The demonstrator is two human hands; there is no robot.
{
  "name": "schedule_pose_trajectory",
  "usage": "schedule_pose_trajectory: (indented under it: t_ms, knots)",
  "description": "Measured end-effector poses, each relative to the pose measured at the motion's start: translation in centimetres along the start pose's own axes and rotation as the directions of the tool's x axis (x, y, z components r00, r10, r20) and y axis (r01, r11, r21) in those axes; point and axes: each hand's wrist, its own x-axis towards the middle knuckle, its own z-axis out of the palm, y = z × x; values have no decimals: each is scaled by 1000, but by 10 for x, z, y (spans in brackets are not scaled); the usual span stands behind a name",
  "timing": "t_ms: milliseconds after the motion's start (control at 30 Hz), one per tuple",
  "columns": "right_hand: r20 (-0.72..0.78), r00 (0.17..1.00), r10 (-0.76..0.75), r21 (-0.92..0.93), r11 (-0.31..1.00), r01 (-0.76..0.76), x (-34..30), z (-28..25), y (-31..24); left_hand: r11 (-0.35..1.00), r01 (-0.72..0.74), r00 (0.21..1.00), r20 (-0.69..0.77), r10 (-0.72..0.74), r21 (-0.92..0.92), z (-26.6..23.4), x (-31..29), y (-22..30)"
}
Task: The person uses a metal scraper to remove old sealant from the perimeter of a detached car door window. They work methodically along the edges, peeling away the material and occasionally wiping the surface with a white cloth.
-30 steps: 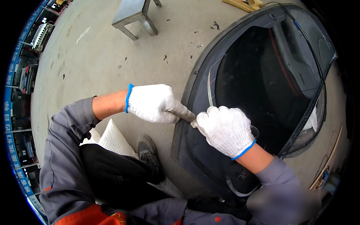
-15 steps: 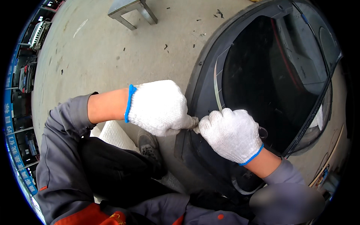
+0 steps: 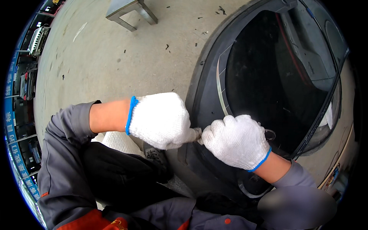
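Note:
Both my hands wear white knitted gloves with blue cuffs. A thin, pale curved strip (image 3: 220,86) rises from behind the knuckles of my right hand (image 3: 235,142), whose fingers are curled closed around its lower end. My left hand (image 3: 163,120) is closed too, its thumb and finger pinched at the right hand's fingertips. What that pinch holds is hidden. Both hands are over the near left rim of a large dark car body part (image 3: 205,90), which has a glossy black pane (image 3: 268,88). The strip lies along the band left of the pane.
A metal stool (image 3: 130,13) stands on the concrete floor at the top. Small black scraps (image 3: 167,47) are scattered over the floor. My shoe (image 3: 155,155) and a white quilted thing (image 3: 120,143) are below the left hand. Shelves with parts (image 3: 28,82) line the far left.
Both hands sit slightly lower in the picture, still together. The stool and the car part have shifted slightly left as the view moved. The strip still runs from the right hand.

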Motion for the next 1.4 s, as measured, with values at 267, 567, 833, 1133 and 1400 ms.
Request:
schedule_pose_trajectory:
  t_ms: [267,567,833,1133,1400]
  knots:
    - [-22,998,-51,37,998,51,-11,1,-6,999,-15,998,55,17,-35,6,7,16]
    - [51,992,-113,182,978,102,-30,-5,-10,998,-48,994,97,52,-46,10,20,35]
    - [-27,998,53,267,963,-44,-32,-18,11,996,46,958,-280,-65,-73,-27,19,5]
    - [64,979,192,212,956,-201,-13,-24,17,920,293,932,-139,-336,-259,-37,10,-11]
    - [78,970,228,167,957,-239,3,-10,12,900,306,951,54,-305,-311,-32,8,-8]
